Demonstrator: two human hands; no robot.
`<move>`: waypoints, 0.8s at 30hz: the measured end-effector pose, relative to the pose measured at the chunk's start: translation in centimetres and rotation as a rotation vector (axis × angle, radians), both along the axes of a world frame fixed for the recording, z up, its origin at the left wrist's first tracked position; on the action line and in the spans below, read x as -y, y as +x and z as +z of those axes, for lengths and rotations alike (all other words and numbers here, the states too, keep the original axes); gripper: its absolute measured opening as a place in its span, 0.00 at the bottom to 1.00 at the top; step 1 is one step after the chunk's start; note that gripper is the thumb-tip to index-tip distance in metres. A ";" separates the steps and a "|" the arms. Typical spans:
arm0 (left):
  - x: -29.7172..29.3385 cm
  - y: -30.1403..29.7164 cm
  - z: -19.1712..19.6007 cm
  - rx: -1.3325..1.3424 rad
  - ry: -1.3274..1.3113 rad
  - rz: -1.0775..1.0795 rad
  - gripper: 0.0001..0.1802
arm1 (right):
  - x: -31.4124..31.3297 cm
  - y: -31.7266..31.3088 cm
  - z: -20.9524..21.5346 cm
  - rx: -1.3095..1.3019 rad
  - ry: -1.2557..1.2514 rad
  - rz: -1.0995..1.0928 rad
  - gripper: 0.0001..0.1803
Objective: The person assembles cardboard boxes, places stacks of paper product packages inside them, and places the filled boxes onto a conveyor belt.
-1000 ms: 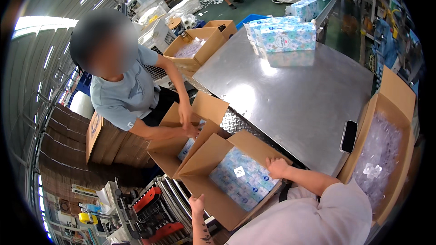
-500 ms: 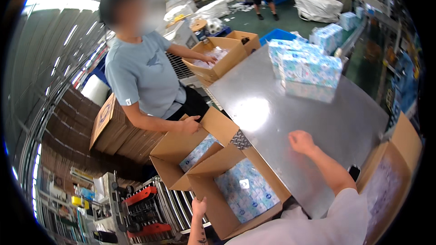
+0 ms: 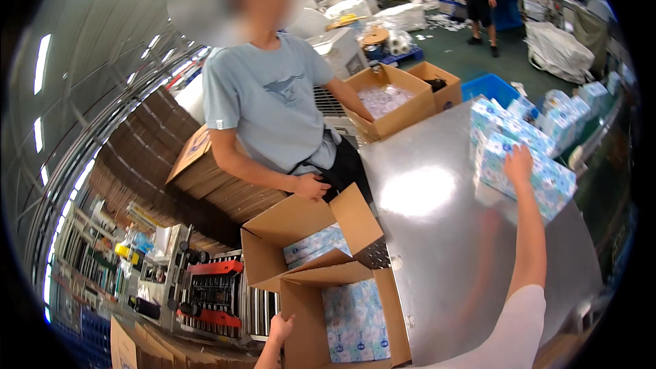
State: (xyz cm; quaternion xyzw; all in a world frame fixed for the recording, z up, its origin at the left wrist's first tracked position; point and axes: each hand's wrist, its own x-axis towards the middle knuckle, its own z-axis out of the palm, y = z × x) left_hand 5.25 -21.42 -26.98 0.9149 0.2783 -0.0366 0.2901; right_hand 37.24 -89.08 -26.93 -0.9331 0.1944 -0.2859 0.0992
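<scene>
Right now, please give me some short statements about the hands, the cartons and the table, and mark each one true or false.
1. The right hand rests on a blue-and-white tissue pack on the steel table. True.
2. The left hand lies flat on the table. False: it is at the flap of the near open carton.
3. The near carton holds blue-and-white packs. True.
4. The co-worker in the grey T-shirt stands to the right of the table. False: this person stands to its left, behind the second open carton.
5. All cartons are taped shut. False: their flaps are open.
</scene>
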 end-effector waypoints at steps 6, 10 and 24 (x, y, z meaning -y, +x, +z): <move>0.1 -0.2 0.5 -0.081 0.061 0.063 0.20 | 1.9 1.5 0.0 -0.018 -0.038 -0.033 0.24; -0.1 -0.3 0.2 -0.069 0.016 0.067 0.21 | 4.4 2.0 1.4 -0.192 0.098 -0.143 0.26; 0.6 -0.4 0.0 -0.098 0.125 0.087 0.19 | 5.9 4.5 2.2 -0.381 0.064 -0.275 0.33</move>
